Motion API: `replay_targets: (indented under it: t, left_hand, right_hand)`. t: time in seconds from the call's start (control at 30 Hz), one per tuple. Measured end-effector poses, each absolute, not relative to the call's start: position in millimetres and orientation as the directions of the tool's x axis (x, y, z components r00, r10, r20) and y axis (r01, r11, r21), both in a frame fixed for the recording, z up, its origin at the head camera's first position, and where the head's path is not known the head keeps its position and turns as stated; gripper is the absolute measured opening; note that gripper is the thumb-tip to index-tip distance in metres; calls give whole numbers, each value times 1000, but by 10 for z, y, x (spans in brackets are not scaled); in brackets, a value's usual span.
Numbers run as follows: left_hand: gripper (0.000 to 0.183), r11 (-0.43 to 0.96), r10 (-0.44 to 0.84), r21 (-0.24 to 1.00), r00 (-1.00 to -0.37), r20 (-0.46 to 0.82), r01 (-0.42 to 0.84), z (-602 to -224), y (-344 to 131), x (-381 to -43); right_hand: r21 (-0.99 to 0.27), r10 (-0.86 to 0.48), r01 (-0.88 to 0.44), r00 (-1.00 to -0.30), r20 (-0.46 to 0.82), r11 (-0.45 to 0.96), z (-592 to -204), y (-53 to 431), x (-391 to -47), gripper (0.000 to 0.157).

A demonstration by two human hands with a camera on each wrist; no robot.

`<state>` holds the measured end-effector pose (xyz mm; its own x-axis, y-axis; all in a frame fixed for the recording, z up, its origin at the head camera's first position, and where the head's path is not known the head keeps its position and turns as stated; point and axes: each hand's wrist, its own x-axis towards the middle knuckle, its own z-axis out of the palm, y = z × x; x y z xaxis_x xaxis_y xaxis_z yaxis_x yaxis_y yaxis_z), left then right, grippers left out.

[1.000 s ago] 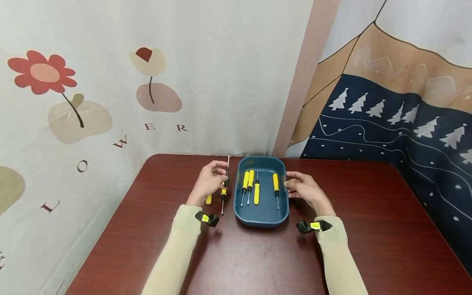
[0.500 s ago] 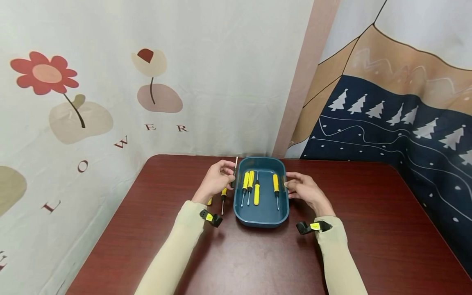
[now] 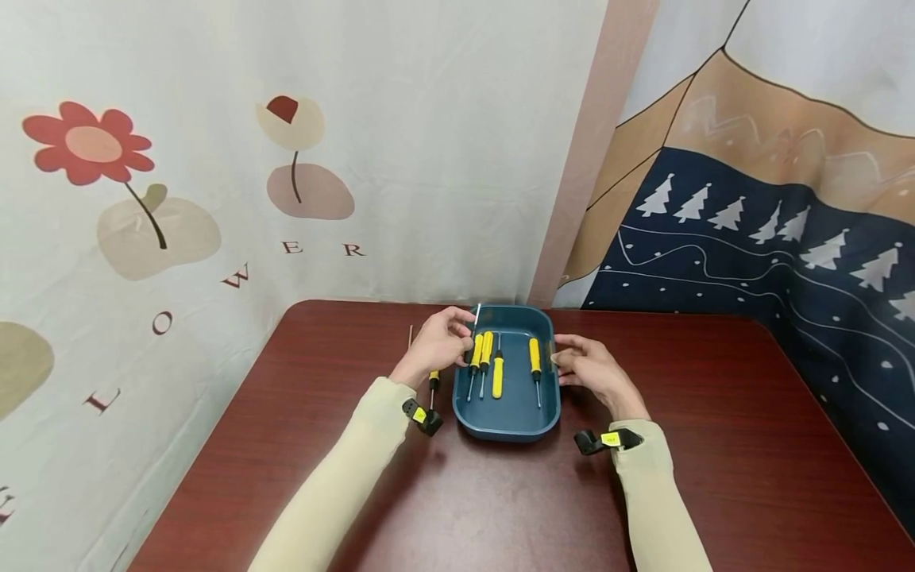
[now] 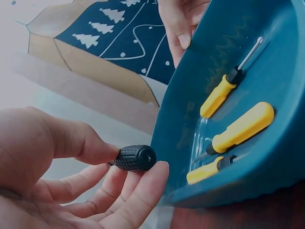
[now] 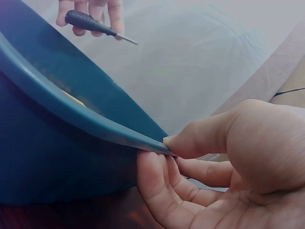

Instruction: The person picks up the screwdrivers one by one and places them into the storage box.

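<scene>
We have the left hand (image 3: 440,342) at the near-vertical left wall of a blue oblong plastic tray (image 3: 509,417). Thumb and fingertips pinch a black ribbed-handled screwdriver (image 4: 137,158) by its handle; the metal shaft points toward the tray's far end. So the tool sits between the fingers, right by the tray's left rim; we can't tell if it touches the rim. Right hand (image 3: 593,373) is clamped on the tray's right rim, thumb on top, fingers against the outer side.

In the tray, we count three yellow-handled screwdrivers (image 3: 497,380) side by side in the left half, plus a fourth yellow screwdriver (image 3: 535,356) near the right wall.

On the dark red wooden table (image 3: 493,508), left of the tray, we see a black-and-yellow screwdriver (image 3: 433,383), partly hidden by the left hand. Further left of the tray, a thin metal shaft (image 3: 411,335) shows past the hand, rest hidden. Behind the tray: white flower-print curtain (image 3: 429,199); right of that, navy tree-print fabric (image 3: 722,254).
</scene>
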<state>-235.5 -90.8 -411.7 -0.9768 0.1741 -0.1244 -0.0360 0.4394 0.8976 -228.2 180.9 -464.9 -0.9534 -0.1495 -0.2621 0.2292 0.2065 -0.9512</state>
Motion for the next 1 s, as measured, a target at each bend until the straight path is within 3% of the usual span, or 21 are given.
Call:
replay_targets:
  t: [0.6, 1.0]
  left_hand:
    - [37, 492, 264, 868, -940, -216, -61, -4124, -639, -2474]
    - [33, 646, 273, 757, -898, -345, -95, -4123, -422, -2532]
  right_hand:
    - [-954, -164, 223, -952, -257, 200, -4663, 1823, -2298, 49]
    - [-949, -153, 235, -951, -269, 209, -4643, 1805, -2297, 48]
